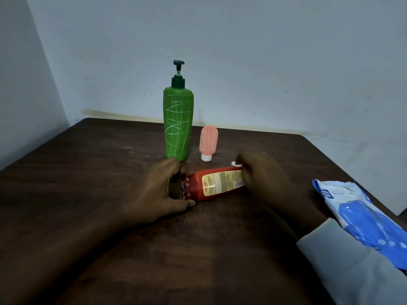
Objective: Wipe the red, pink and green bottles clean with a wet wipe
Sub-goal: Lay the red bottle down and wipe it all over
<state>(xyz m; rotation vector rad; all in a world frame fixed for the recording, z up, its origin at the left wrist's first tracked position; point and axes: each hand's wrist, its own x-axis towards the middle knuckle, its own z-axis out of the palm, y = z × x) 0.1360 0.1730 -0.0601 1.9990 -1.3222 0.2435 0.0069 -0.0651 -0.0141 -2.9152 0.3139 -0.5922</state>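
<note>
A red bottle (pixel 214 183) with a yellow label lies on its side in the middle of the dark wooden table (pixel 110 161). My left hand (pixel 158 190) grips its cap end. My right hand (pixel 262 175) covers its other end and presses a small white wet wipe (pixel 236 164) against it; only a corner of the wipe shows. Behind them stands a tall green pump bottle (pixel 178 126) marked with white scribbled lines. To its right a small pink bottle (pixel 208 142) stands upside down on its white cap, also streaked white.
A blue and white pack of wet wipes (pixel 361 216) lies at the table's right edge, partly behind my grey sleeve (pixel 352 271). Pale walls close in at the back and left, right against the table.
</note>
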